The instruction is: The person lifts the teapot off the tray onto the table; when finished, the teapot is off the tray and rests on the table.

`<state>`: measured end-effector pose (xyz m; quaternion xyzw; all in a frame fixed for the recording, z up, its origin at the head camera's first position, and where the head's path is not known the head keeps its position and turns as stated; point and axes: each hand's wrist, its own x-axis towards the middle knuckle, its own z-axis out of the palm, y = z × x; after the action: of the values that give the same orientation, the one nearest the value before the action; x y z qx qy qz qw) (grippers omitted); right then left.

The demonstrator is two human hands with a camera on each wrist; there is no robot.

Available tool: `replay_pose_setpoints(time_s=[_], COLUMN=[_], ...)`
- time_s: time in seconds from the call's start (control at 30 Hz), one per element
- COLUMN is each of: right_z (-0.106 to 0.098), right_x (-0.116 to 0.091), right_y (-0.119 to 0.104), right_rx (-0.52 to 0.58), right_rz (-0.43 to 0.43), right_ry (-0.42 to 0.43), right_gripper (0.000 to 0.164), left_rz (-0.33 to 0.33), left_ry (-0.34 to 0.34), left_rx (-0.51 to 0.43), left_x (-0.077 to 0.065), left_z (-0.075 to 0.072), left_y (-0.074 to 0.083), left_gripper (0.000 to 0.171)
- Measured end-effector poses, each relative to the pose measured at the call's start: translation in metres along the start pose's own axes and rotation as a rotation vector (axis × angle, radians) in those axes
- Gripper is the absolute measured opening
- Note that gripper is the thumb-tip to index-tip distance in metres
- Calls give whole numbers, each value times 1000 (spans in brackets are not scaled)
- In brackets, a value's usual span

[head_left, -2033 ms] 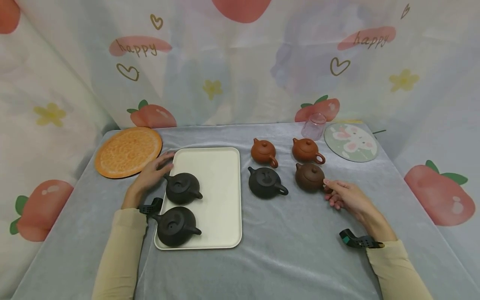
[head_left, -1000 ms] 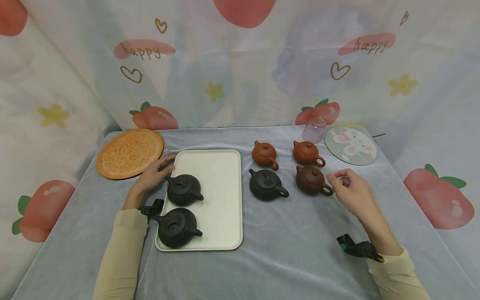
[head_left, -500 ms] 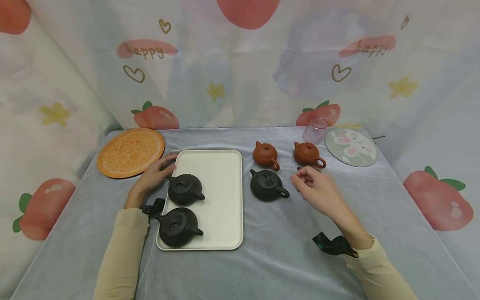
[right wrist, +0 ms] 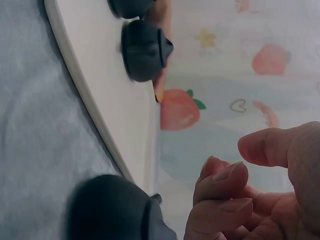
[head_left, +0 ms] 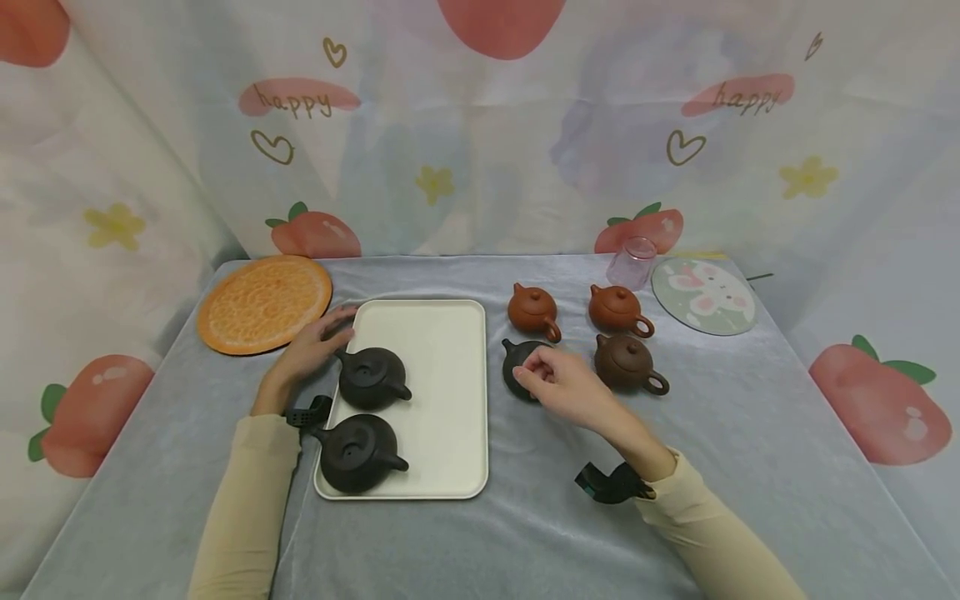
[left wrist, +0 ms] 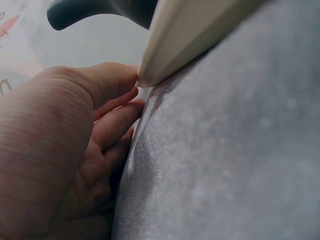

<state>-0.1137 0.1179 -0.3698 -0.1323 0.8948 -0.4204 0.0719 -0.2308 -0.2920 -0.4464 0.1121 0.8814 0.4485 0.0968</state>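
My left hand (head_left: 306, 354) rests on the cloth at the left edge of the cream tray (head_left: 450, 400); its thumb touches the tray rim in the left wrist view, with the fingers loosely extended. Two black teapots (head_left: 372, 379) (head_left: 358, 454) stand on the tray's left side, spouts pointing left. My right hand (head_left: 570, 383) hovers over a third black teapot (head_left: 517, 367) right of the tray, hiding its handle. In the right wrist view, thumb and loosely bent fingers are apart and hold nothing. Right of that hand is a dark brown teapot (head_left: 624, 362).
Two reddish-brown teapots (head_left: 532, 310) (head_left: 615, 308) stand behind. A pink glass (head_left: 632, 265) and a round rabbit-print mat (head_left: 705, 296) lie back right. An orange round mat (head_left: 266, 304) is back left. A printed curtain (head_left: 480, 167) hangs behind the table.
My right hand has let go of the dark brown teapot's handle and moved left to above the black teapot. The left hand stays at the tray edge.
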Motion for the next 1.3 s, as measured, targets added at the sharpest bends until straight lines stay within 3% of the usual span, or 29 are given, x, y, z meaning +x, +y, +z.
replay_pose_setpoints(time_s=[0.27, 0.37, 0.6, 0.73, 0.87, 1.1, 1.3], right_z=[27, 36, 54, 65, 73, 81, 91], right_x=[15, 20, 30, 37, 41, 44, 52], right_y=[-6, -7, -11, -15, -18, -20, -24], right_rx=[8, 16, 28, 55, 99, 104, 85], right_rz=[-24, -34, -37, -29, -8, -2, -6], right_ry=[-114, -141, -202, -238, -275, -289, -298], right_gripper=[18, 20, 22, 22, 23, 23, 21], left_rz=[-8, -5, 13, 17, 26, 6, 8], left_ry=[-1, -2, 7, 21, 16, 1, 5], left_rx=[-6, -17, 3, 2, -13, -29, -38], left_x=[-13, -12, -1, 1, -1, -14, -15], left_z=[-2, -2, 0, 0, 1, 0, -1], left_y=[33, 31, -1, -7, -4, 32, 32], left_gripper=[53, 53, 57, 57, 55, 51, 51])
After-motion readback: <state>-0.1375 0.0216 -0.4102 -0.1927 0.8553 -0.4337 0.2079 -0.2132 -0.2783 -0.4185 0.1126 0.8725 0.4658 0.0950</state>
